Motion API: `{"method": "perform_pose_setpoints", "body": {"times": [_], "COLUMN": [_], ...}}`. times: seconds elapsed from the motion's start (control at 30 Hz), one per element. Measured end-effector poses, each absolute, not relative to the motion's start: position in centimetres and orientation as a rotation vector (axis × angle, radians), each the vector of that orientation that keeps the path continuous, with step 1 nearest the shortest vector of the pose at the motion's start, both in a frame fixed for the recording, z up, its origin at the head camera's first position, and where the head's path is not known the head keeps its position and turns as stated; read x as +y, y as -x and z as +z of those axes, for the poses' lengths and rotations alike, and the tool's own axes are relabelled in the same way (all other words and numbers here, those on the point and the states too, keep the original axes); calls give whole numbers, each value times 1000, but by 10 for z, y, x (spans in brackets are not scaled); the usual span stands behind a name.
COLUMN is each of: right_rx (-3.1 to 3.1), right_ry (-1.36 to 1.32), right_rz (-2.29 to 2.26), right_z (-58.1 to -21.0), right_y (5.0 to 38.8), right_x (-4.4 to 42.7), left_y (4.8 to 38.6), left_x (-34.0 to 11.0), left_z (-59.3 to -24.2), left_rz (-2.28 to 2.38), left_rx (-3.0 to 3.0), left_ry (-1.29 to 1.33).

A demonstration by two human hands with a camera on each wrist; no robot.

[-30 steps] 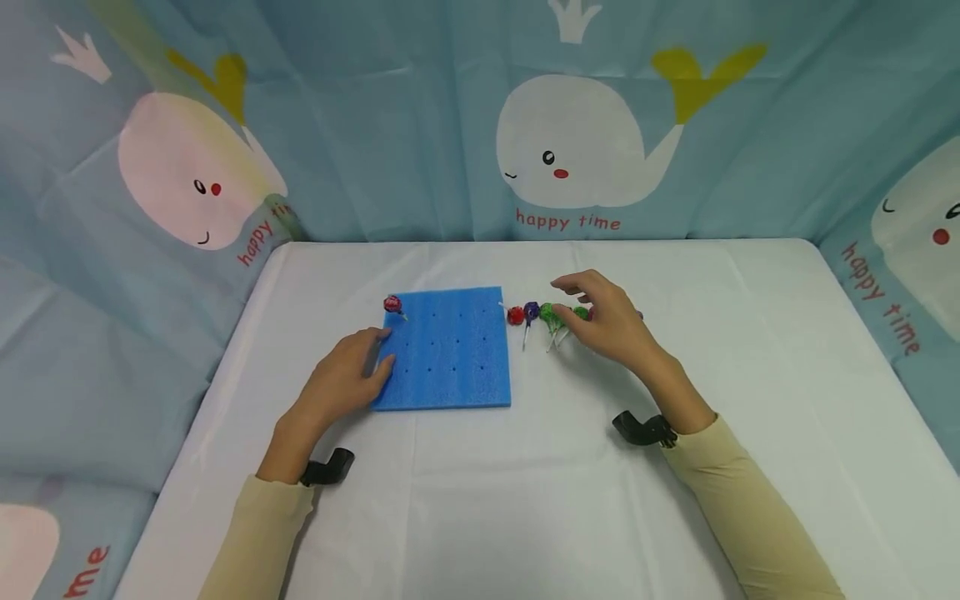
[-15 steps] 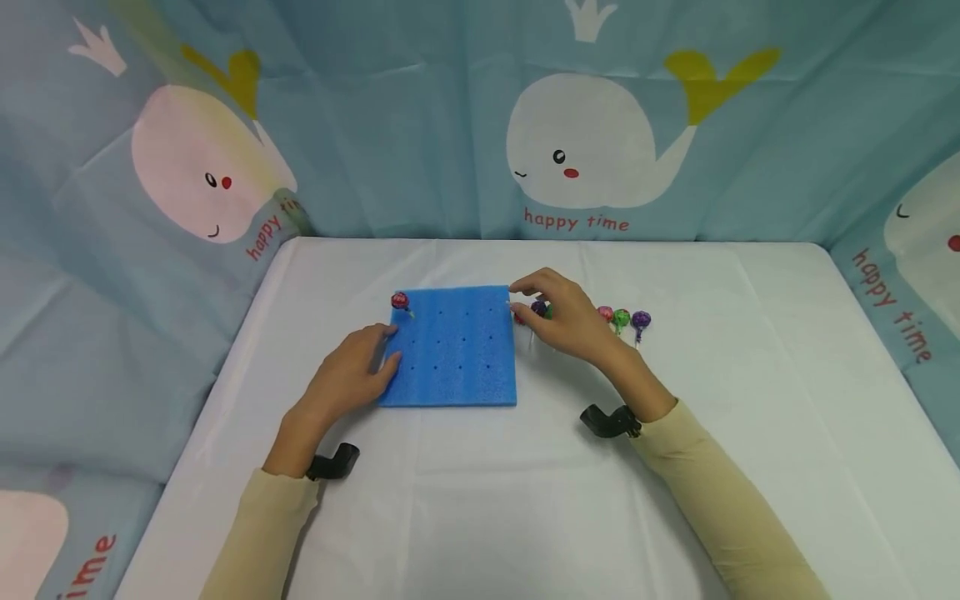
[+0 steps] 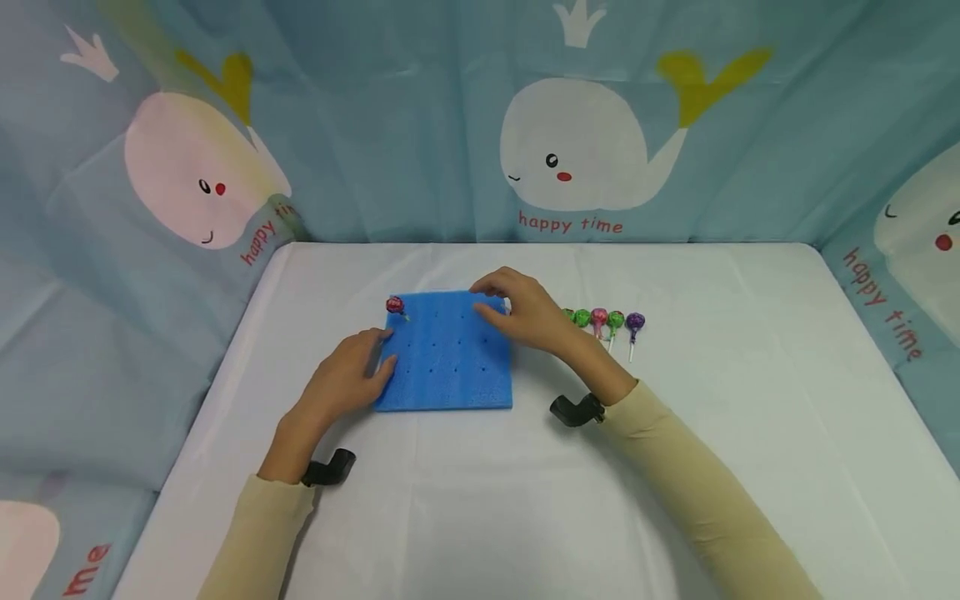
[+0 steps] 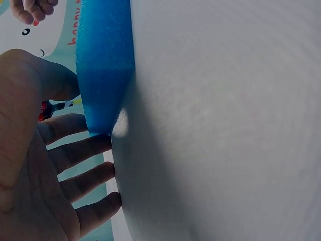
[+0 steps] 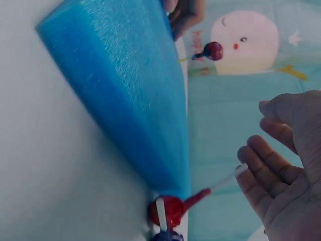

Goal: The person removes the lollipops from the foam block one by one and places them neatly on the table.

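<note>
A blue foam board (image 3: pixel 442 387) with rows of small holes lies on the table. One red-wrapped lollipop (image 3: pixel 394 305) stands in its back left corner, stick down. My left hand (image 3: pixel 347 372) rests against the board's left edge, its fingers fairly straight. Over the board's back right corner hovers my right hand (image 3: pixel 525 310), thumb and fingers apart with nothing between them. In the right wrist view, another red lollipop (image 5: pixel 168 211) lies beside the board, its stick pointing towards my fingers, with a dark purple one (image 5: pixel 168 236) next to it. The right hand hides both in the head view.
To the right of the board lies a row of lollipops, among them a pink one (image 3: pixel 598 318), a green one (image 3: pixel 616 320) and, at the right end, a purple one (image 3: pixel 635 322). A white cloth (image 3: pixel 480 500) covers the table, and a whale-print curtain (image 3: pixel 420 150) hangs behind.
My right hand has moved left from over the lollipop row to above the board's back right corner. The left hand has stayed at the board's left edge.
</note>
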State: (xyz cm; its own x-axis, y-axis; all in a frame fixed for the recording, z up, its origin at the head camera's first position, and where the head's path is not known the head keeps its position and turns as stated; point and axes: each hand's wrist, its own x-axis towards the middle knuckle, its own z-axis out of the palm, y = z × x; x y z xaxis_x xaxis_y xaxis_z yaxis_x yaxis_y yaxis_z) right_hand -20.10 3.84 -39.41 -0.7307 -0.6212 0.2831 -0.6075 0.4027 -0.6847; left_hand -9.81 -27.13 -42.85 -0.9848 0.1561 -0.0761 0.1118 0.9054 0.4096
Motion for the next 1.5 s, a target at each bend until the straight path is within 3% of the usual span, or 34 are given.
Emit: {"method": "perform_pose_setpoints", "body": {"times": [0.87,1.5], "right_rx": [2547,2547], "right_ry": [1263,1162], "right_rz": [-1193,-1251], "right_z": [-391,-400], "right_y": [203,202], "right_x": [-30,-71], "left_y": [101,102], "left_x": [-271,-274], "left_z": [-430,-430], "left_rz": [647,654], "left_rx": [2945,2952], "left_ry": [-187,-205]}}
